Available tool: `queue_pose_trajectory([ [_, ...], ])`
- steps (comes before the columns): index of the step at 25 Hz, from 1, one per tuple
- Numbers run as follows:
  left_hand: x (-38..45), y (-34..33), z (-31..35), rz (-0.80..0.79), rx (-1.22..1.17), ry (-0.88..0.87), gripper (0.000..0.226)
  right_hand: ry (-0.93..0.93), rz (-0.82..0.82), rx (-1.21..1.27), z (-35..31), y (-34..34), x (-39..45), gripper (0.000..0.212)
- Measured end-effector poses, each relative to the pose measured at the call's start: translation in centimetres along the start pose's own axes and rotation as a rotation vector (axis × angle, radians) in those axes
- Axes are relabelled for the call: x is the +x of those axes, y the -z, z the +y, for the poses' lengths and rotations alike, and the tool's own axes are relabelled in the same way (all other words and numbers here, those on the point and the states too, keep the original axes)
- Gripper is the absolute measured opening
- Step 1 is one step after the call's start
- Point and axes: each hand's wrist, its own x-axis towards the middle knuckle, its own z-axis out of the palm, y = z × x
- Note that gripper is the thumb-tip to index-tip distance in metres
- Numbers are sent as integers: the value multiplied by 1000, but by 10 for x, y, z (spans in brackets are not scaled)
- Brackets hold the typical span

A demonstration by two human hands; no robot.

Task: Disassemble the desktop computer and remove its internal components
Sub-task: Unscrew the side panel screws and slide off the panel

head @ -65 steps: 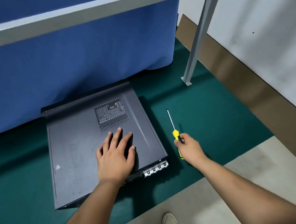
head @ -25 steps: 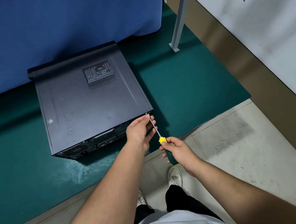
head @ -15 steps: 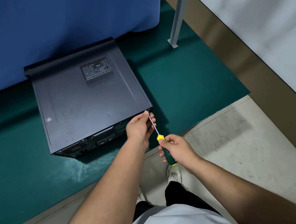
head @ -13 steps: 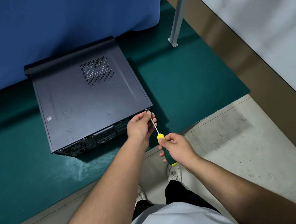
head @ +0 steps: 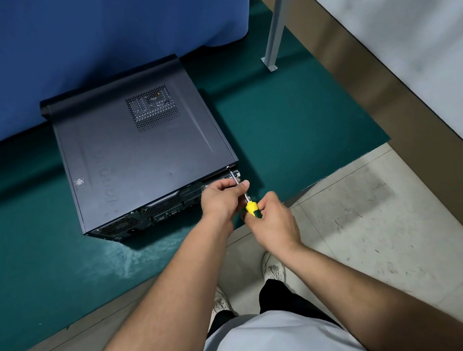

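A dark grey desktop computer case (head: pixel 139 155) lies on its side on a green mat (head: pixel 291 126), its rear panel facing me. My right hand (head: pixel 273 220) grips the yellow-and-green handle of a screwdriver (head: pixel 250 207). The thin metal shaft runs up to the case's rear right corner, just under the side panel. My left hand (head: pixel 221 197) pinches that shaft near the tip with thumb and fingers, close against the rear panel. The tip itself is partly hidden by my fingers.
A blue cloth (head: pixel 89 41) hangs behind the case. A grey metal post (head: pixel 277 19) is bolted to the floor at the back right. A brown board (head: pixel 411 122) leans along the white wall. My shoes (head: pixel 273 268) stand on pale floor tiles.
Earlier my left hand lay flat on the case and the screwdriver was on the mat. My right hand has since picked it up and brought its tip to the rear corner, left hand steadying the shaft.
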Motion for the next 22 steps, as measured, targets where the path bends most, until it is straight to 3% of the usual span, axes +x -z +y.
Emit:
queue_pose_trajectory([
  [2, 1, 0, 3, -31, 4, -6, 19, -126, -223, 455, 5, 8, 2, 29],
  [4, 1, 1, 5, -62, -5, -11, 17, -341, -570, 918, 13, 19, -1, 30],
  [5, 1, 2, 5, -80, -5, -14, 17, -416, -702, 1030, 17, 23, -2, 35],
  [7, 0, 5, 7, -113, -3, -17, 18, -480, -801, 1128, 24, 26, -1, 43],
  [9, -2, 8, 7, -142, -2, -23, 15, -460, -719, 1109, 23, 22, 0, 36],
  [12, -2, 10, 6, -180, -29, -33, 5, -322, -458, 884, 15, 12, 1, 15],
  [16, -5, 11, -2, -168, -49, -30, 2, -204, -262, 451, 3, -1, 1, 22],
  [19, -7, 9, -5, -105, 48, -21, 24, -126, -242, 419, 1, -5, -1, 25],
  [22, -4, 10, 1, -128, 28, 10, 23, -205, -467, 760, 14, 4, 0, 32],
])
